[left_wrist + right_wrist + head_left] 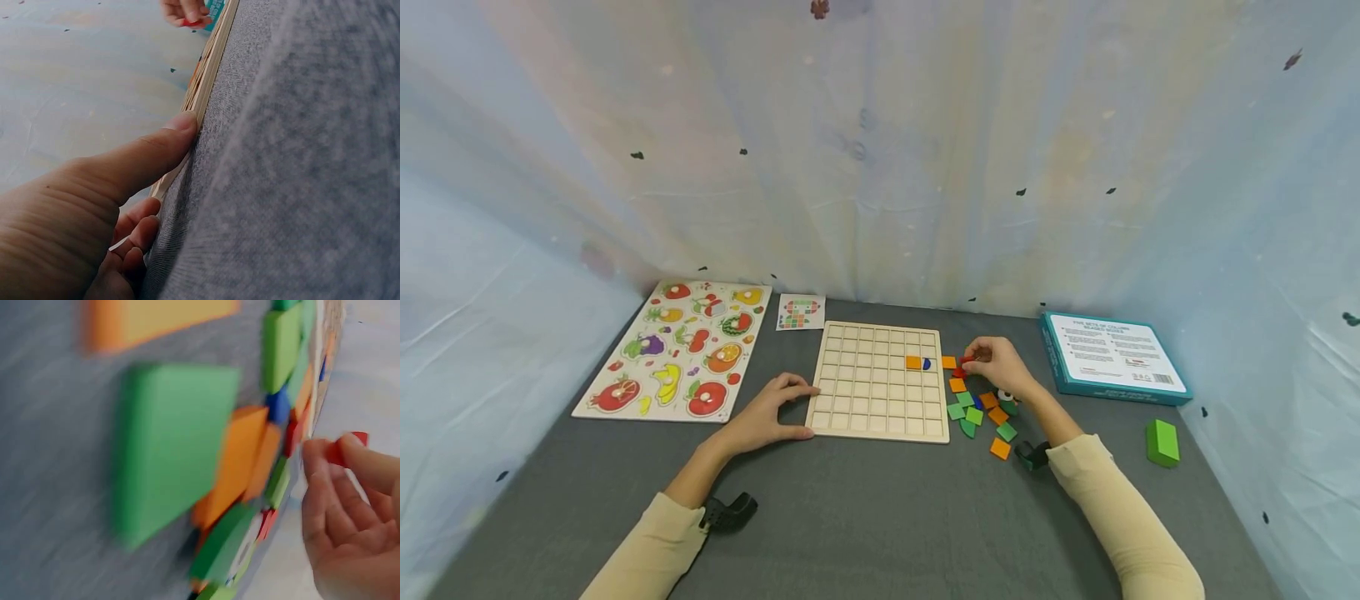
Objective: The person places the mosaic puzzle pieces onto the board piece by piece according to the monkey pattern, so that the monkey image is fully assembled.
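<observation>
The right hand [1002, 367] pinches a small red block [335, 454] off 2 o'clock of the square pale-wooden grid board [865, 392]; the left hand [766, 415], thumb and forefinger spread, touches 8 o'clock. Slack pinching could drop the block.

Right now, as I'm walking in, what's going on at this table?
A person's right hand pinches a red piece near loose coloured pieces beside a gridded wooden board. The left hand touches the board's left side. On the grid sit an orange piece and a blue piece.
</observation>
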A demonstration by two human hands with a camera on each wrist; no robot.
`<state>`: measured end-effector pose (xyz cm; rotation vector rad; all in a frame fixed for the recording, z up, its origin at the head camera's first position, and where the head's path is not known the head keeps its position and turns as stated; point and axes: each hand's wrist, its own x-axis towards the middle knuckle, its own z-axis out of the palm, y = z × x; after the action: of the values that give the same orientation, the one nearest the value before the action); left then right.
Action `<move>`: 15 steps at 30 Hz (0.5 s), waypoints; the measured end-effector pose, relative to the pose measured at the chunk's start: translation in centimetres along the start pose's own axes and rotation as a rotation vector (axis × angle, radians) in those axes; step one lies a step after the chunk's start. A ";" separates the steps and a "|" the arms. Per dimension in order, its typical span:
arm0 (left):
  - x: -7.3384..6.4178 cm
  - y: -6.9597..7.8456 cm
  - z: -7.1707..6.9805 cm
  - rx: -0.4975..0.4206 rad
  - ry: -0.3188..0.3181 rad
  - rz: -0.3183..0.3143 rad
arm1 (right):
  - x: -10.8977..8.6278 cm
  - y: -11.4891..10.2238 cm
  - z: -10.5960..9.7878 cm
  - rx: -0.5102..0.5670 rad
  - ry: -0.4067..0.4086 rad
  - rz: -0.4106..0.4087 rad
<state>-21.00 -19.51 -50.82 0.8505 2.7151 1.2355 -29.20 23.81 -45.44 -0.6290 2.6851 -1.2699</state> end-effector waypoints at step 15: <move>0.0 0.0 0.0 -0.011 -0.002 0.001 | 7.0 -2.5 3.2 0.000 -0.010 0.023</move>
<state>-20.96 -19.53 -50.77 0.8516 2.7040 1.2477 -33.92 17.25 -45.03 -0.6006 2.6763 -1.2577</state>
